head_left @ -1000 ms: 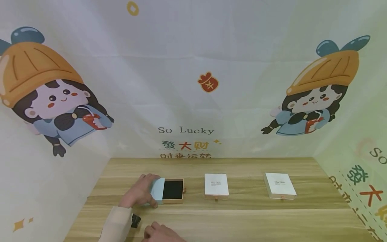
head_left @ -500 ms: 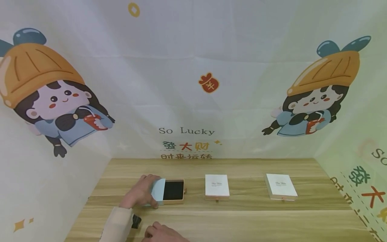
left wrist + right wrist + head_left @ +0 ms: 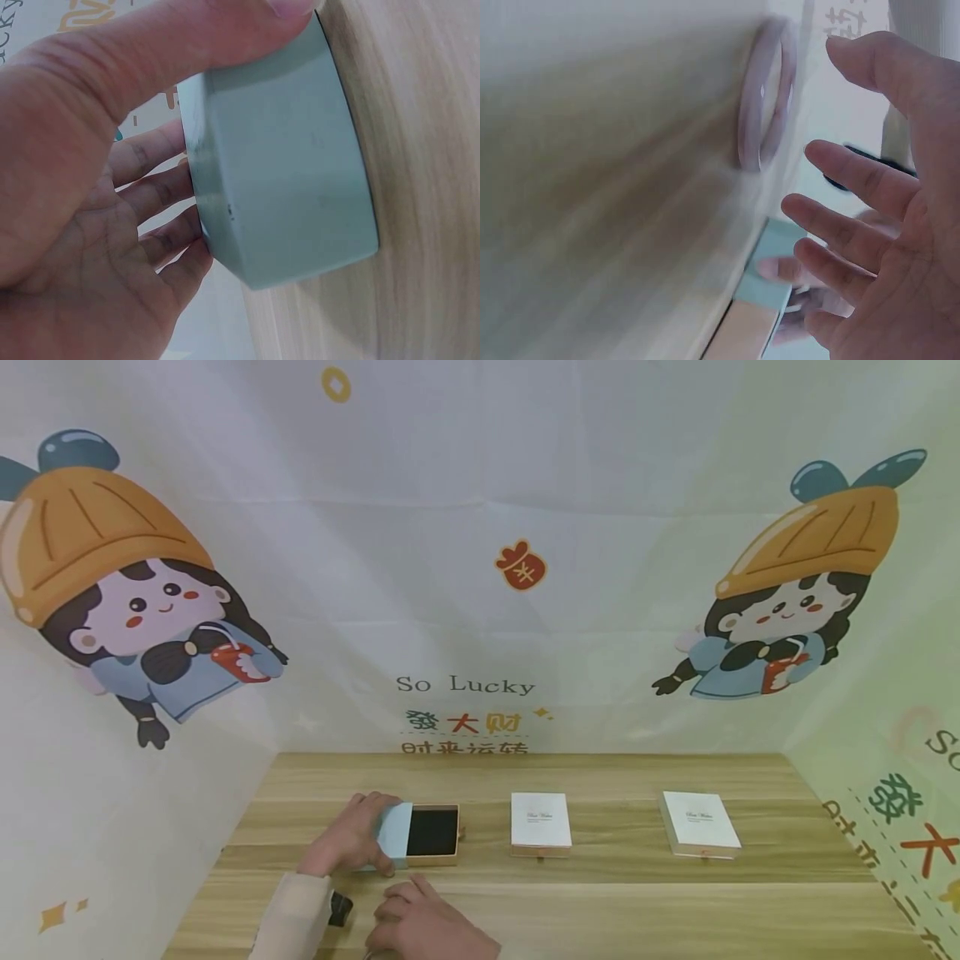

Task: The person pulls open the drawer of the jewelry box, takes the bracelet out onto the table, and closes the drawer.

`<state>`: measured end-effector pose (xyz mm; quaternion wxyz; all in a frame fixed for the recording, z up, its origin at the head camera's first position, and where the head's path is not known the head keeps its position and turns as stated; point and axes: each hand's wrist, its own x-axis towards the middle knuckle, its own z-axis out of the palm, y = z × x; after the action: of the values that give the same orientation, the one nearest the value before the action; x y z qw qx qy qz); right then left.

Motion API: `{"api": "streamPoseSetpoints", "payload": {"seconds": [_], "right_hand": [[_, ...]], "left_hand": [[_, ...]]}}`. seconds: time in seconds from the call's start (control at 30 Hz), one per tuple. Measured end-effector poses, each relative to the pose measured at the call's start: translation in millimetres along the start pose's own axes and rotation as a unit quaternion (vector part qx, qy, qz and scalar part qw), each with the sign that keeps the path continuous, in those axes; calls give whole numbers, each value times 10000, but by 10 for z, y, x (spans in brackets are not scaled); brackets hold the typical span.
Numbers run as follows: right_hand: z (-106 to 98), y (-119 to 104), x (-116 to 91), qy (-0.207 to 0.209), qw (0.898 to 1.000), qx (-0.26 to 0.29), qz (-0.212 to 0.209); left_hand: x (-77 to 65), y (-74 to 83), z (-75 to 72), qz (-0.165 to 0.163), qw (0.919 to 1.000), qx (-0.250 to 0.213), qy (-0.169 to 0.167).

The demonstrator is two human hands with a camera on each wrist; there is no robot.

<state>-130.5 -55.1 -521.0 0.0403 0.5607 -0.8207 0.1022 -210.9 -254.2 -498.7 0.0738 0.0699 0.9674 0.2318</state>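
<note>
- Gripping the blue sleeve on the counter with my left hand — excess squeeze could bind the partly drawn-out drawer.
- My right hand, empty and spread, is near but apart from the bangle — a low approach might skid it away.

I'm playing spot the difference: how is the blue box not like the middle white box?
The blue box is slid open, showing its black inside, but the middle white box is shut. The left hand grips the blue box; no hand touches the middle white box. Both sit on the wooden table.
</note>
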Motion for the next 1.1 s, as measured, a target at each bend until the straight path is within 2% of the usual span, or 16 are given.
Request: {"api": "streamPoseSetpoints", "payload": {"seconds": [0.13,0.23,0.4,0.57,0.73,0.97,1.07,1.1], "right_hand": [[-73,61,-27,268,9991,-272,157],[-130,131,-35,329,9987,-213,324],[-267,253,-32,252,9956,510,741],[-373,412,-47,318,9864,1130,1152],[-465,571,-85,590,9638,2042,1611],[-551,720,-119,807,9286,2591,2529],[-570,785,-132,776,9102,2871,2883],[-579,806,-139,756,8969,3101,3060]], "left_hand": [[4,-5,5,-40,10000,-81,16],[7,-11,8,-43,9999,-104,19],[13,-23,18,53,9999,-92,56],[11,-16,8,110,9999,-45,53],[1,5,3,-1,10000,4,41],[-9,21,7,-70,9999,-36,132],[-6,20,7,-98,9999,-48,101],[-2,20,8,-108,9999,-62,87]]}}
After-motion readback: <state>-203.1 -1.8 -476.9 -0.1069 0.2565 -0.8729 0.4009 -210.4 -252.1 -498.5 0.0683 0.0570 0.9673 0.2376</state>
